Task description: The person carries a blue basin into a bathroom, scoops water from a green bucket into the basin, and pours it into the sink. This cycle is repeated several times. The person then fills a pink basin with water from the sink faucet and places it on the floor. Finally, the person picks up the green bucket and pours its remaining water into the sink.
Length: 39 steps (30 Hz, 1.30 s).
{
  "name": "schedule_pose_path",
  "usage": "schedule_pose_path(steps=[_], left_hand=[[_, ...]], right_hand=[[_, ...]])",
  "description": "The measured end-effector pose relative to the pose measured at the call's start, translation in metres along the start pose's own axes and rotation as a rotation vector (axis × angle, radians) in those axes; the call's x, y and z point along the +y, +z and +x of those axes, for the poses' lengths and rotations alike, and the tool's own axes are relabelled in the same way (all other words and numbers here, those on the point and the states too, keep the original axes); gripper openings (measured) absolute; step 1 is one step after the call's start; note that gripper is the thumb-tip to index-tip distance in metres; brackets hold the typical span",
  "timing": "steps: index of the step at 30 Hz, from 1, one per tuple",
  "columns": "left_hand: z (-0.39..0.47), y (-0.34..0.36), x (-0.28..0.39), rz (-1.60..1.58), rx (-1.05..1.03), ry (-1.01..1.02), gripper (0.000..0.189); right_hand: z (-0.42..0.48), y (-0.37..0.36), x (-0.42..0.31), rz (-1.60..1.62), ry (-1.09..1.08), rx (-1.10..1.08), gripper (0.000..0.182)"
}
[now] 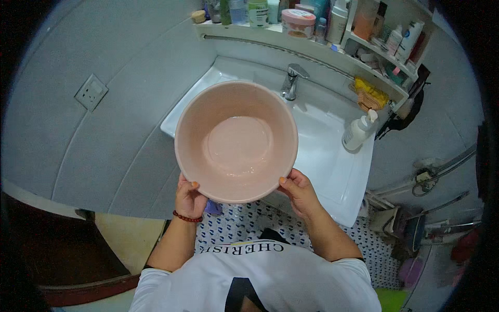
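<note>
A round pink plastic basin [237, 136] with a little water at its bottom is held over the left part of a white washbasin [331, 163]. My left hand [190, 197], with a red bead bracelet on the wrist, grips the near left rim. At the near right rim my right hand [300, 191] is closed, thumb on top and fingers under it. Behind the pink basin stands a chrome faucet [290, 82]. A white pump bottle [358, 132] rests on the washbasin's right edge. The undersides of the basin and most fingers are hidden.
Above the faucet runs a white shelf [249, 29] crowded with jars and bottles, with a metal rail below it. A yellow cloth item [370, 93] hangs at the right. A wall socket [91, 93] is at the left. Pipes and a hose [448, 167] lie along the right wall.
</note>
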State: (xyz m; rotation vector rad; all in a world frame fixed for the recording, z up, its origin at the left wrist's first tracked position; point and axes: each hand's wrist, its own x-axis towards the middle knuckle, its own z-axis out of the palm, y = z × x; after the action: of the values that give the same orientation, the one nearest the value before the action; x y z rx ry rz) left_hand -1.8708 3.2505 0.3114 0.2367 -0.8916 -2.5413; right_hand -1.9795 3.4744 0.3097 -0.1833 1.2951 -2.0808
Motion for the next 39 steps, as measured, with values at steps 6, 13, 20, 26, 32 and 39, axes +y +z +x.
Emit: schedule_pose_path(steps=[6, 13, 20, 26, 32, 39], left_hand=[[-0.034, -0.018, 0.005, -0.101, -0.043, -0.098, 0.052], [-0.039, 0.002, -0.01, -0.08, -0.243, -0.207, 0.057], [-0.05, 0.037, -0.037, -0.043, -0.369, -0.28, 0.053], [-0.059, 0.074, -0.086, 0.27, -0.563, -0.477, 0.049], [-0.067, 0.073, -0.161, 1.12, -0.557, -0.084, 0.034], [-0.083, 0.08, -0.209, 1.775, -0.618, 0.659, 0.046]], right_hand=[[-0.051, 0.018, 0.016, 0.094, -0.058, 0.044, 0.028], [-0.108, 0.012, 0.003, 0.112, -0.233, 0.13, 0.027], [-0.16, -0.012, -0.002, 0.078, -0.375, 0.263, 0.027], [-0.219, -0.069, -0.015, 0.19, -0.569, 0.388, 0.033], [-0.313, -0.157, -0.024, 0.145, -0.733, 0.619, 0.028], [-0.395, -0.286, 0.06, -0.055, -0.498, 1.181, 0.014]])
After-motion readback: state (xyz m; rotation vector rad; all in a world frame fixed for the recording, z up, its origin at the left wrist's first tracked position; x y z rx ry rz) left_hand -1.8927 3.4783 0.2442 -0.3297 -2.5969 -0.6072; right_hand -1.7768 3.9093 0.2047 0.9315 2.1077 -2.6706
